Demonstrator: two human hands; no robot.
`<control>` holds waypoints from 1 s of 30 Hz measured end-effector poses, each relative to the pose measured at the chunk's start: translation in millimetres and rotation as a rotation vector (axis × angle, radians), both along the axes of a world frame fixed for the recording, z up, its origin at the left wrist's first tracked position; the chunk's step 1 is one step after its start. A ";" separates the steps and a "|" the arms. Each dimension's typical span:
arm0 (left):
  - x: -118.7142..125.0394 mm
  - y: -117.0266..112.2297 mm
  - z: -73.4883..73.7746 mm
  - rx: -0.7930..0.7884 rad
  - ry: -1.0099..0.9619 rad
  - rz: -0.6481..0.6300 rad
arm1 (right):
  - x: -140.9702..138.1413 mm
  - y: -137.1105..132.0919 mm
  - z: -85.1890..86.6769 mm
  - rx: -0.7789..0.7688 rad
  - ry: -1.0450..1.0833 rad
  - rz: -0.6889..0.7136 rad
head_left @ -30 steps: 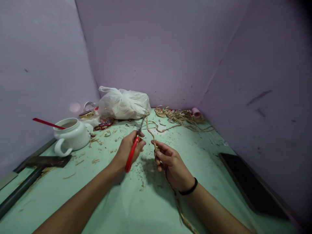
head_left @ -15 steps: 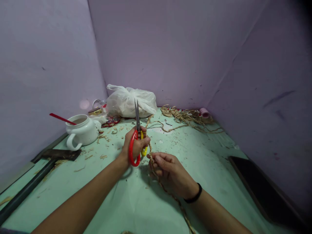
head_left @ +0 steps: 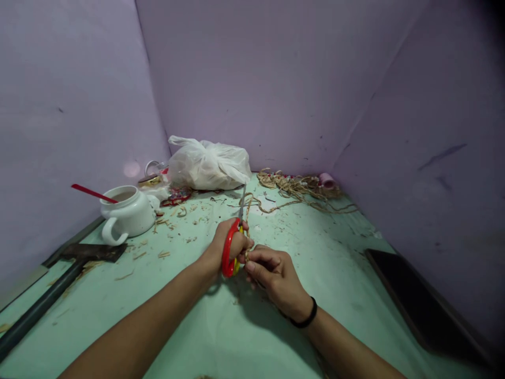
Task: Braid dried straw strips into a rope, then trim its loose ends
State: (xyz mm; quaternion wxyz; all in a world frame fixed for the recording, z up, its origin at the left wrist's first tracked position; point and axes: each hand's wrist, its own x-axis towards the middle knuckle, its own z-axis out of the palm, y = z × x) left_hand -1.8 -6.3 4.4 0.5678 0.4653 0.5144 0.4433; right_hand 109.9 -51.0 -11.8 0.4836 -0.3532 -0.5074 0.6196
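My left hand [head_left: 218, 246] is closed around a pair of scissors [head_left: 228, 251] with one red and one yellow handle loop; the blades point away from me and look shut. The same hand also pinches a thin braided straw cord [head_left: 248, 213], which runs past its fingertips. My right hand [head_left: 281, 279], with a black band on the wrist, grips the cord between thumb and forefinger just beside the left fingertips. Past the hands the cord trails off toward the back of the table. The right hand and forearm hide most of its near end.
A white pot [head_left: 132, 215] with a red stick stands at the left, behind a hammer [head_left: 59, 287]. At the back sit a tied white plastic bag [head_left: 209, 166], a heap of cord [head_left: 294, 187] and a pink spool [head_left: 326, 181]. A dark flat slab [head_left: 418, 305] lies right.
The scissors have turned and moved right with my left hand. Both hands are closer together, and the near length of cord has swung behind my right forearm.
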 end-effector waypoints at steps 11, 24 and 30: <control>-33.8 -3.3 9.8 0.646 0.851 -0.123 | 16.0 20.0 13.2 -0.251 0.243 -0.149; -34.3 -0.1 -2.4 0.919 1.434 -0.251 | 21.5 24.3 17.5 -0.320 0.318 -0.158; -35.6 1.3 -4.8 0.997 1.476 -0.193 | 23.1 24.4 22.5 -0.395 0.300 -0.212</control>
